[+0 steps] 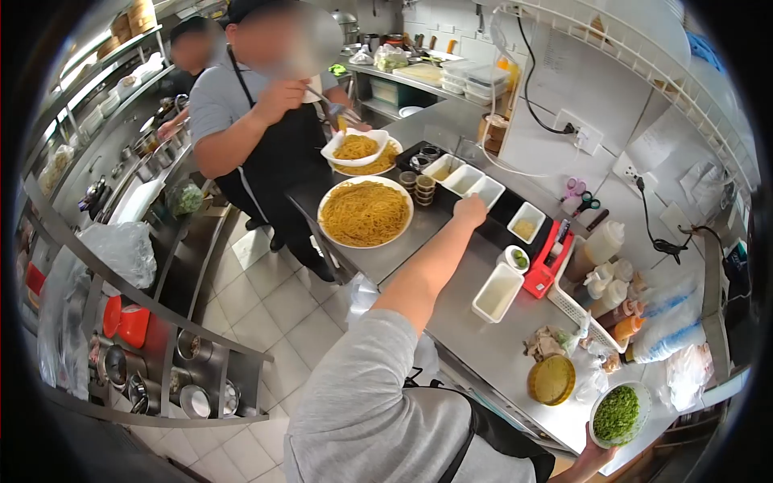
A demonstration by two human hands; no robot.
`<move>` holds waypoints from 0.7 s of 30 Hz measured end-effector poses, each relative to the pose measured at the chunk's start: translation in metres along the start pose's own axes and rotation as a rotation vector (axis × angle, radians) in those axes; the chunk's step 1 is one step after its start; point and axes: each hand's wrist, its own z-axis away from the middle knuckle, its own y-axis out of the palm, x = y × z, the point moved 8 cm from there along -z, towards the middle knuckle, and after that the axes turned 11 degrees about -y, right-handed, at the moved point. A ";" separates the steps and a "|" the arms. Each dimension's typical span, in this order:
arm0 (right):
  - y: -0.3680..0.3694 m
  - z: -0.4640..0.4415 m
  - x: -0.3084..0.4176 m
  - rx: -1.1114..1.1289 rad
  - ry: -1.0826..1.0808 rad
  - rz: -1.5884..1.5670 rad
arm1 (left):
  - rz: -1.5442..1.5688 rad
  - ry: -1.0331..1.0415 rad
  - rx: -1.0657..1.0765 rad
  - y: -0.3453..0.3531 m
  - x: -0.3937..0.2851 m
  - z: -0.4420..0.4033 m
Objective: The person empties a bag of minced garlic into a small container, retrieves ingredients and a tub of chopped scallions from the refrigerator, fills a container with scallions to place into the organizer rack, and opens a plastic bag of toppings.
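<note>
My left arm stretches across the counter, and my left hand is closed at the near end of a white rectangular container in a black rack. Its fingertips are partly hidden. Down at the lower right, my right hand grips a bowl of chopped green onions from its side. Beside the left hand's container, further white containers sit in the same rack. Another white container with pale contents is close by on the right. A loose white container stands on the counter below it.
A co-worker holds a white bowl of noodles over a plate, near a big plate of noodles. Small stacked cups, a red device, a basket of bottles and a yellow round dish occupy the counter.
</note>
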 end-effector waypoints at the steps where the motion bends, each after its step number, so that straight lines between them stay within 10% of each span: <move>1: -0.005 0.003 0.004 -0.019 -0.004 0.004 | -0.001 -0.039 0.043 0.005 0.002 -0.005; 21: -0.063 0.012 0.025 0.103 -0.041 -0.194 | 0.472 0.269 -0.471 -0.116 -0.024 0.078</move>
